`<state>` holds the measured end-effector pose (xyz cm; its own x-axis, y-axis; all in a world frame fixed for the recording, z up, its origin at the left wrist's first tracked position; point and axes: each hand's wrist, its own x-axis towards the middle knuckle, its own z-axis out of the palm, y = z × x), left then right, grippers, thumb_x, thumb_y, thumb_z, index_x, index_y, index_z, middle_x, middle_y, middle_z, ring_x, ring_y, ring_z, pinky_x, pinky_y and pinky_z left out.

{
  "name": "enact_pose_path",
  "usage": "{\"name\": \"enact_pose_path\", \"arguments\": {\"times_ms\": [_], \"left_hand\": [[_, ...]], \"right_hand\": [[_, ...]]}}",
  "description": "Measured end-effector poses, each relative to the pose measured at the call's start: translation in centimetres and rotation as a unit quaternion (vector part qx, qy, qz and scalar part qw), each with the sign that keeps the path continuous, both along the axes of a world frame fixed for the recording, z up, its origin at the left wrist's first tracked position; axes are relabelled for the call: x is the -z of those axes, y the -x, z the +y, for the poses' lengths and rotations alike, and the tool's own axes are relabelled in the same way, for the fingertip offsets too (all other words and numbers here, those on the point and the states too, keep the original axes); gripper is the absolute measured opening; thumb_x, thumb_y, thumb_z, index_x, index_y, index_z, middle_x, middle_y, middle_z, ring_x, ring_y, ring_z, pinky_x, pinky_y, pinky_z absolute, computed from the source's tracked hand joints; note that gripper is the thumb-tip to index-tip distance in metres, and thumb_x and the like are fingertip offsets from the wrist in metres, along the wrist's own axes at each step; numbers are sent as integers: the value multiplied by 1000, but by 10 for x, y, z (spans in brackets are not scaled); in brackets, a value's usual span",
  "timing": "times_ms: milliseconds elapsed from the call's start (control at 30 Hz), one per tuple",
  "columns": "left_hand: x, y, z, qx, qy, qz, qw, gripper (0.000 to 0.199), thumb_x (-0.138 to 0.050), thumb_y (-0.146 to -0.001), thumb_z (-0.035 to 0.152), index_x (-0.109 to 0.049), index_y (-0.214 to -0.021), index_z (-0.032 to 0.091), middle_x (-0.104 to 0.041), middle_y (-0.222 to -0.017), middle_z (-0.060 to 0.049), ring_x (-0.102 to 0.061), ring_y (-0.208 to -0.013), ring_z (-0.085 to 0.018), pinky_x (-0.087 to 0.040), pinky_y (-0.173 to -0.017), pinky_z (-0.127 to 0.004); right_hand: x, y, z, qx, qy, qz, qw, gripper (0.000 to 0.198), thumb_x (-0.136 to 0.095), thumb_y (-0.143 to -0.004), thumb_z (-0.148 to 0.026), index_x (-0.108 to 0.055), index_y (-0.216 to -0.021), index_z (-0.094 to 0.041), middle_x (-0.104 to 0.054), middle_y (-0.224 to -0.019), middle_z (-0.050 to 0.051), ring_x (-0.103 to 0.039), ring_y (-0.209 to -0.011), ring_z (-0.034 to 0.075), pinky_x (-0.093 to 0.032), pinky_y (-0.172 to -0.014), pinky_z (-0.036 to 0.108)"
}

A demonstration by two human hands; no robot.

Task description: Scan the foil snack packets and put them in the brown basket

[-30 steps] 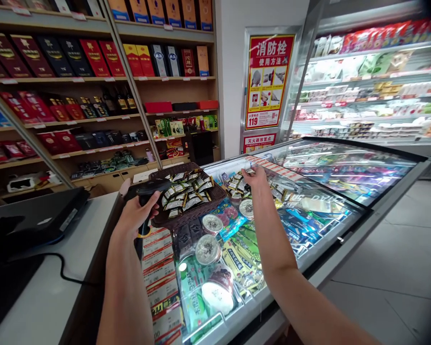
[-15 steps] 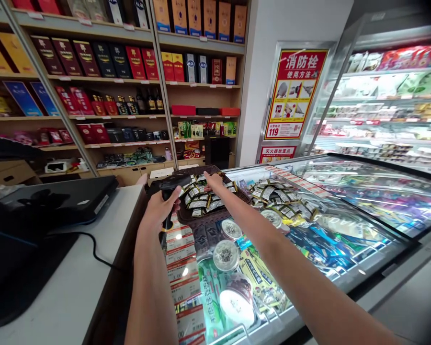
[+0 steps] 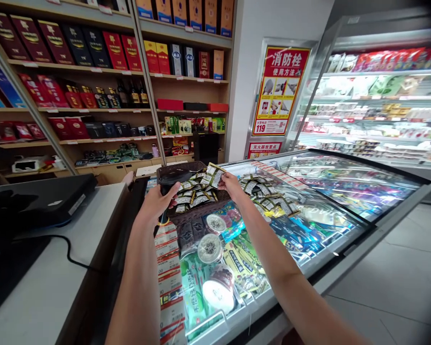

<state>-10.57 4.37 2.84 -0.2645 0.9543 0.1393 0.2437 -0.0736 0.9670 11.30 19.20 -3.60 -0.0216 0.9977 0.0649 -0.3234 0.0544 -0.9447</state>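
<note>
My left hand [image 3: 154, 203] is closed round the grip of a black barcode scanner [image 3: 174, 177], whose head points at the basket. In my right hand [image 3: 231, 186] a small printed packet [image 3: 212, 175], white with dark and gold edges, is pinched by its right side and raised above the pile. Under it, a dark brown woven basket [image 3: 191, 214] holds several like packets [image 3: 197, 197]. The basket stands on the glass top of a chest freezer, just right of the scanner.
Ice-cream bags and tubs [image 3: 210, 248] lie under the freezer's glass [image 3: 330, 201]. Price labels [image 3: 169, 268] run along its left side. A white counter [image 3: 82, 254] with a black device [image 3: 57, 199] and cable is at left. Shelves of boxes [image 3: 120, 50] stand behind, a lit fridge [image 3: 377, 96] at right.
My right hand has taken a packet from the pile and lifted it. My left hand still holds the scanner. The whole view has shifted, with the scene sliding left.
</note>
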Motion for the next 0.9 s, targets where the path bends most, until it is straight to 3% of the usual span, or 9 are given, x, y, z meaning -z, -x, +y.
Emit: {"name": "enact_pose_path", "arguments": {"times_ms": [100,233,567,900], "left_hand": [[0,-20,3,20,-7,8,1000,56,-76,-60,67,-59,-78,17,-62,-66,-1,-59,-55,-15,-46,-51,-26],[1,-41,7,38,-11,28,999,56,-73,-63,69,-60,-78,17,-62,-67,-2,-59,-57,-16,-46,-52,-27],[17,-51,18,41,-11,54,998,52,-73,-65,68,-60,-75,18,-63,-64,-1,-59,-54,-15,-44,-50,-26],[13,-55,15,55,-8,41,998,53,-74,-63,68,-61,-74,17,-62,-63,0,-60,-54,-15,-44,-50,-25]], "right_hand": [[-7,-28,-5,18,7,42,999,22,-52,-92,-10,-48,-72,-18,-56,-53,-4,-56,-48,9,-55,-53,19],[-18,-41,-8,45,3,74,996,22,-45,-94,-8,-48,-75,-18,-57,-57,-3,-60,-54,10,-59,-61,23],[-22,-36,-10,21,-10,88,996,21,-47,-93,-7,-50,-76,-18,-60,-59,-2,-61,-53,10,-59,-58,23],[-23,-30,-7,17,22,96,995,18,-53,-91,-10,-49,-76,-19,-57,-57,-4,-59,-51,10,-58,-57,23]]}}
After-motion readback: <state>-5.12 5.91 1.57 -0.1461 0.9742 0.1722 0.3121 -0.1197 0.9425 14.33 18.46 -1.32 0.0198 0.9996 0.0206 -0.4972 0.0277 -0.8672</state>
